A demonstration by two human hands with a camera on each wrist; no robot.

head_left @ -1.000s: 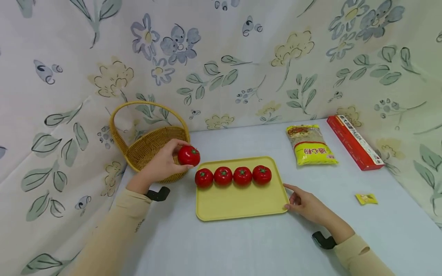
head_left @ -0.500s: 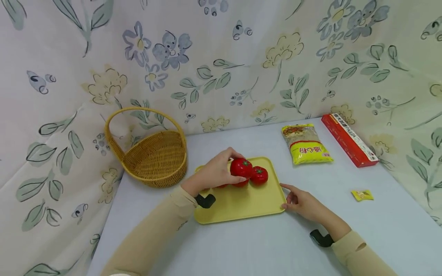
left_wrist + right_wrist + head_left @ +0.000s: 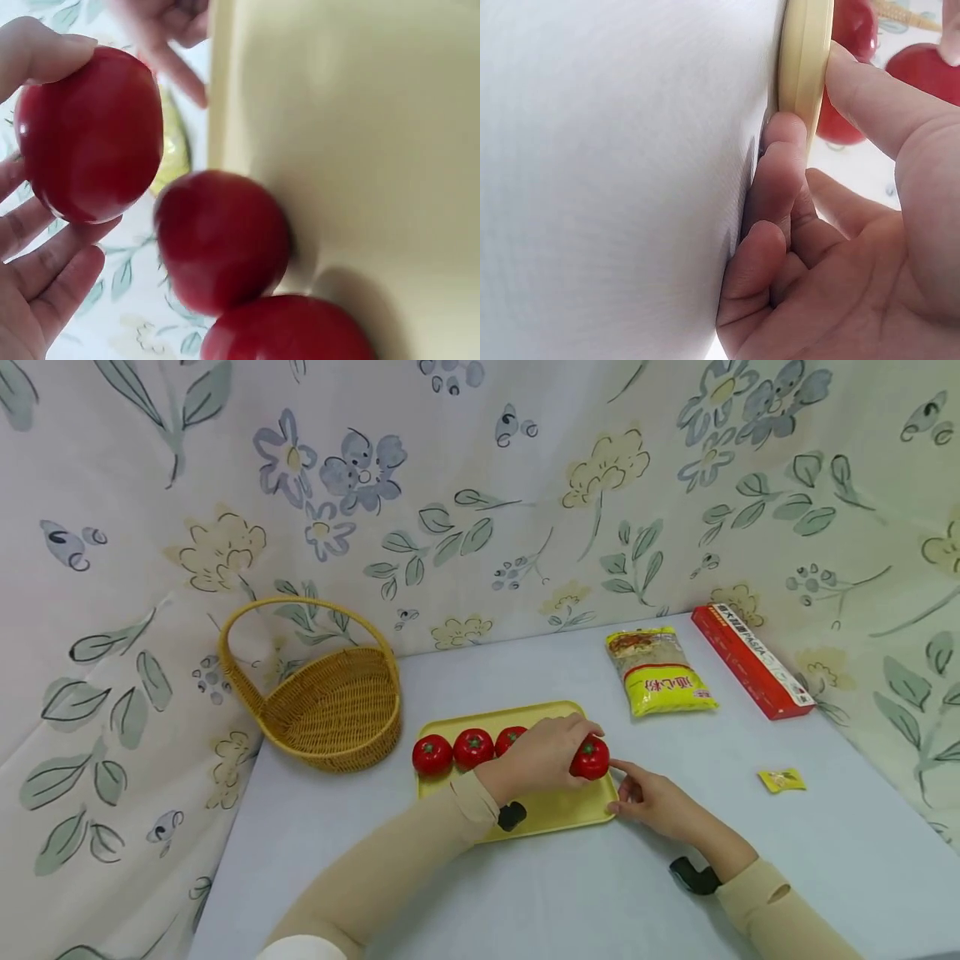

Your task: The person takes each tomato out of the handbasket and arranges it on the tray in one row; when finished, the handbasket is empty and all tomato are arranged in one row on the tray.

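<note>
My left hand [image 3: 546, 753] grips a red tomato [image 3: 590, 758] between thumb and fingers, over the right end of the yellow tray [image 3: 558, 814]. Along the tray's back side runs a row of similar tomatoes [image 3: 473, 748]; the row's right end is hidden behind my left hand in the head view. In the left wrist view, the held tomato [image 3: 94, 142] is close beside a tomato [image 3: 221, 240] at the end of that row. My right hand [image 3: 660, 803] holds the tray's right edge. Its thumb lies on the rim [image 3: 802, 67], with curled fingers beside it in the right wrist view.
A wicker basket [image 3: 360, 747] with a tall handle stands left of the tray. Back right lie a yellow pasta bag [image 3: 663, 672] and a long red pasta box [image 3: 752, 662]. A small yellow packet [image 3: 782, 779] lies at the right. Floral cloth hangs behind.
My left hand has carried the tomato from beside the basket rightward over the row to the tray's right end. My right hand has stayed at the tray's edge.
</note>
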